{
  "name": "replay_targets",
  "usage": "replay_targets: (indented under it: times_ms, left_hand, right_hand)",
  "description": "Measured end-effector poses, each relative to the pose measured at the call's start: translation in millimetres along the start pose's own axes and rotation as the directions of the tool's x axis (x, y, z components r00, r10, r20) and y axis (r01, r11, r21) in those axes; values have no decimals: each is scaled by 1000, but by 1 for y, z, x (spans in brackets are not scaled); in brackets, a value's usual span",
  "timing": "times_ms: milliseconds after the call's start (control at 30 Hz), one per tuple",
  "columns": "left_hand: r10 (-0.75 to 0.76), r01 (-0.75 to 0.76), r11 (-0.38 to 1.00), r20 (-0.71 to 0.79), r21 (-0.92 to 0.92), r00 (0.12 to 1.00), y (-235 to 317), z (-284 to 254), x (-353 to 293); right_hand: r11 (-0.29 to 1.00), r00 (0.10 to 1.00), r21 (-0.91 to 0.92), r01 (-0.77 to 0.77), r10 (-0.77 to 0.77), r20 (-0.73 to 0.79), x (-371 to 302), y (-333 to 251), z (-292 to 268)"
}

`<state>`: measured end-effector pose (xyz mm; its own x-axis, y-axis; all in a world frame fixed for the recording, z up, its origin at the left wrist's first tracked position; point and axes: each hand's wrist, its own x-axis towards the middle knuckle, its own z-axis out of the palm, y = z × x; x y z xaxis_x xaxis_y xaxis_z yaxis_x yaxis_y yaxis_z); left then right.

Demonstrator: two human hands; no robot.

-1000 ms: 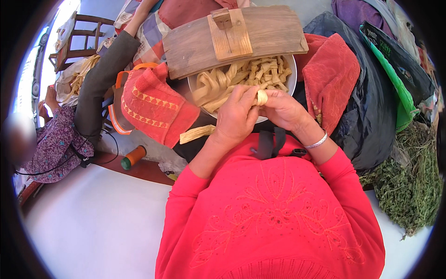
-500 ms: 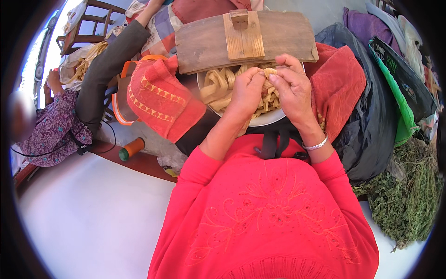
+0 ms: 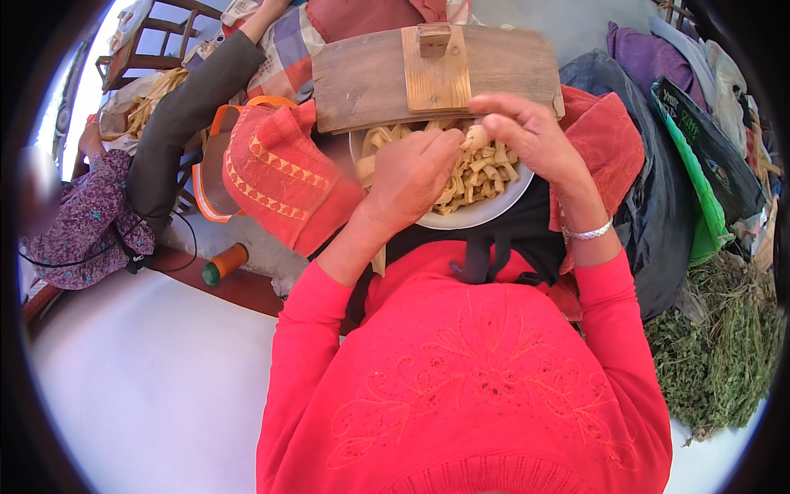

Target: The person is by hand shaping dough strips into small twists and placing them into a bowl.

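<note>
My left hand [image 3: 414, 174] is closed, its fingertips pinching a pale tan, flat strip at a small folded knot [image 3: 476, 138]. One tail of a similar strip [image 3: 379, 260] hangs below my left wrist. Beside the knot is my right hand [image 3: 543, 142], thumb and fingers apart; whether its thumb touches the knot is not clear. Under both hands a white bowl [image 3: 514, 196] holds many short, knotted-looking pieces [image 3: 476, 177] on its right side and longer loose strips toward the left. The far part of the bowl is hidden by a wooden board [image 3: 354, 82].
A wooden block [image 3: 434, 39] stands on the board. Red cloths [image 3: 276, 169] lie either side of the bowl. Black plastic [image 3: 654, 247] and dried green plants [image 3: 712, 354] are at right. An orange thread spool [image 3: 225, 263] lies at left, near another person's dark sleeve [image 3: 177, 123].
My right hand has shifted right and loosened, its fingers spreading from the knot. The left hand has drawn left and lower, uncovering more short pieces in the bowl.
</note>
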<state>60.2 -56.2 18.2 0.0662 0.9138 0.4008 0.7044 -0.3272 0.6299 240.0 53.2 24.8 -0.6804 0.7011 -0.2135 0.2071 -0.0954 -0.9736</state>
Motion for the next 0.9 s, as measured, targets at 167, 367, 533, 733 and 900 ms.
replay_targets:
  times_ms: [167, 367, 533, 733, 900]
  left_hand:
    - [-247, 280, 892, 135, -356, 960, -12, 0, 15]
    - [-10, 9, 984, -9, -178, 1000, -17, -1, 28]
    - [-226, 272, 844, 153, -463, 962, -27, -3, 18]
    - [-389, 559, 571, 401, -602, 829, -40, -14, 29]
    - [-433, 533, 635, 313, -559, 845, -72, -13, 40]
  right_hand:
    - [894, 928, 335, -297, 188, 321, 10, 3, -20]
    - [806, 935, 481, -345, 250, 252, 15, -11, -2]
    - [904, 957, 328, -274, 221, 190, 15, -8, -17]
    - [975, 995, 200, -101, 97, 32, 20, -7, -11]
    - [994, 986, 105, -22, 39, -162, 38, 8, 4]
